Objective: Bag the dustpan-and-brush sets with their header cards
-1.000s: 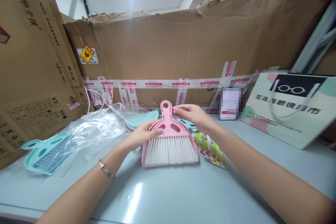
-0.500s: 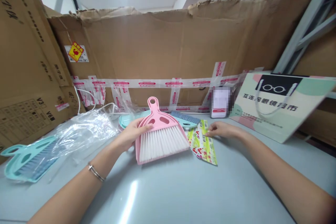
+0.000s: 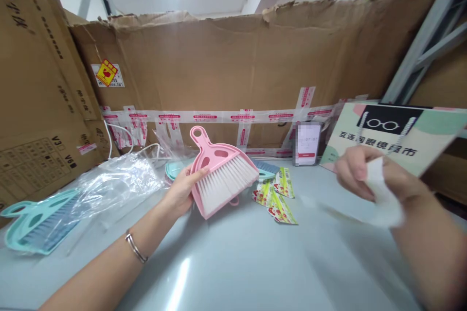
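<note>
My left hand [image 3: 181, 189] grips a small pink dustpan and brush set [image 3: 219, 170] by its left edge and holds it lifted and tilted above the grey table [image 3: 233, 262]. The white bristles face me. My right hand [image 3: 368, 172] is raised at the right, motion-blurred, with its fingers closed on a thin, clear or white wrapper [image 3: 383, 199] that trails down toward the table. Colourful printed packets [image 3: 277, 197] lie on the table between the hands. A teal brush [image 3: 264, 169] lies just behind the pink set.
A teal dustpan and brush set [image 3: 34, 226] lies at the far left beside crumpled clear plastic bags [image 3: 120, 180]. Cardboard walls [image 3: 233, 68] close off the back and left. A printed paper bag [image 3: 397, 136] leans at the right, next to a small standing device [image 3: 307, 143].
My left hand has lifted and tilted the pink set off the table. My right hand left the printed packets and rose to the right with a thin wrapper in it.
</note>
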`<action>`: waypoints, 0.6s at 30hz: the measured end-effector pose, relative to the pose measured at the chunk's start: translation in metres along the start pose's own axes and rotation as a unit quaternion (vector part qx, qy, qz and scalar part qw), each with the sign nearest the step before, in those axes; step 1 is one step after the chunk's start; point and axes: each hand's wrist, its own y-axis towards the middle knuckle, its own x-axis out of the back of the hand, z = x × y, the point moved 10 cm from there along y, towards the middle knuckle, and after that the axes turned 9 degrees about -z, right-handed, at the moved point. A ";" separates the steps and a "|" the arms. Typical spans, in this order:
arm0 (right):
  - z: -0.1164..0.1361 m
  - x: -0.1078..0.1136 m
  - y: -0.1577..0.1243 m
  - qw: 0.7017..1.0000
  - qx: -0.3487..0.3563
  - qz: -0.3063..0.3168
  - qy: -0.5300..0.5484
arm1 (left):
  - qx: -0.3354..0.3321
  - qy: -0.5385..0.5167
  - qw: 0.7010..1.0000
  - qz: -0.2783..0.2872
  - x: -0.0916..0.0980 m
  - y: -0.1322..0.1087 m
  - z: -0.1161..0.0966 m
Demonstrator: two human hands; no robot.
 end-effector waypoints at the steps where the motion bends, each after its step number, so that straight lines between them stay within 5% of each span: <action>1: 0.003 -0.027 -0.009 0.995 -0.019 0.076 0.060 | -0.002 -0.011 1.000 0.009 -0.003 -0.001 0.000; 3: 0.012 -0.081 -0.029 0.966 -0.049 0.198 0.159 | -0.004 -0.031 0.999 0.031 -0.008 -0.002 0.002; 7: 0.014 -0.140 -0.045 0.959 -0.084 0.205 0.177 | 0.016 -0.049 0.998 0.042 -0.013 -0.004 0.012; 18: -0.006 -0.138 -0.039 0.982 -0.060 0.115 0.139 | -0.019 0.026 0.994 0.101 -0.030 -0.017 0.005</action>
